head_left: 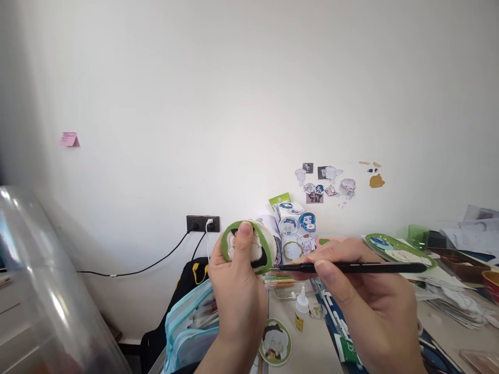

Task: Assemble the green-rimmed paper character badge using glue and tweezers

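Observation:
My left hand (239, 296) pinches a round cartoon cutout (256, 250) with a green rim, the thumb flat across its front and the fingers behind. A slim black pen (385, 267) lies nearly level in my right hand (370, 306), gripped between thumb and fingers. Its thin tip points left and meets, or nearly meets, the lower right edge of the cutout; I cannot tell if they touch. Below the hands, a second green-rimmed cutout (275, 342) rests on the desk. Beside it stands a small white dropper bottle (301, 310) with a yellow label.
A clear pencil case (187, 317) with light-blue edging sits at left, near a black bag (163, 332). Several stickers (307, 222) lean at the wall. Papers (481, 228) and a red cup (491, 284) are at right. A transparent plastic roll (47, 291) rises at far left.

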{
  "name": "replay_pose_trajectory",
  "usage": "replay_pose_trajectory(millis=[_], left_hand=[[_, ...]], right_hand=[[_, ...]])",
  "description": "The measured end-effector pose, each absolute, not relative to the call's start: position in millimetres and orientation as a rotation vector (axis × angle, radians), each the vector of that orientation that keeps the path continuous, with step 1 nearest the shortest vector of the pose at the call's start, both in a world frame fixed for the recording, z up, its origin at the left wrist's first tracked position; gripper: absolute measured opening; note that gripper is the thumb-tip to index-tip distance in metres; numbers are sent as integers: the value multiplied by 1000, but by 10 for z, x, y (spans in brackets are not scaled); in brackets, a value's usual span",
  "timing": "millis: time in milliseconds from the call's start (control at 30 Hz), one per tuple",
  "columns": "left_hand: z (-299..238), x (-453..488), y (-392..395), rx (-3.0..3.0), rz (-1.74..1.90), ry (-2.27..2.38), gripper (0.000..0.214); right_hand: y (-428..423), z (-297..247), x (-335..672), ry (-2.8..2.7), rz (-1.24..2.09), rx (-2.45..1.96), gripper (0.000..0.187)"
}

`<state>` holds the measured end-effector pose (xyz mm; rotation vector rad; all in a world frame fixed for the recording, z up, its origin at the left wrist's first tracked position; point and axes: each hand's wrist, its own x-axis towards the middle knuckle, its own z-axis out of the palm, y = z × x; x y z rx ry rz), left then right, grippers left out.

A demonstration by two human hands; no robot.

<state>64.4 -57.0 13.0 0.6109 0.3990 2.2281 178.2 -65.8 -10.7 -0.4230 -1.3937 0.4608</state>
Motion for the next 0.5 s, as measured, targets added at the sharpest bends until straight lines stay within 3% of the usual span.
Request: replay_pose_trajectory(millis=[200,500], left_hand=[[77,608,-567,713,2084,403,16],[169,382,-627,1169,1863,689,15]], right_hand=[[-573,-77,1825,-1378,645,-387,11],[-483,-40,1956,-1341,711,-418,15]])
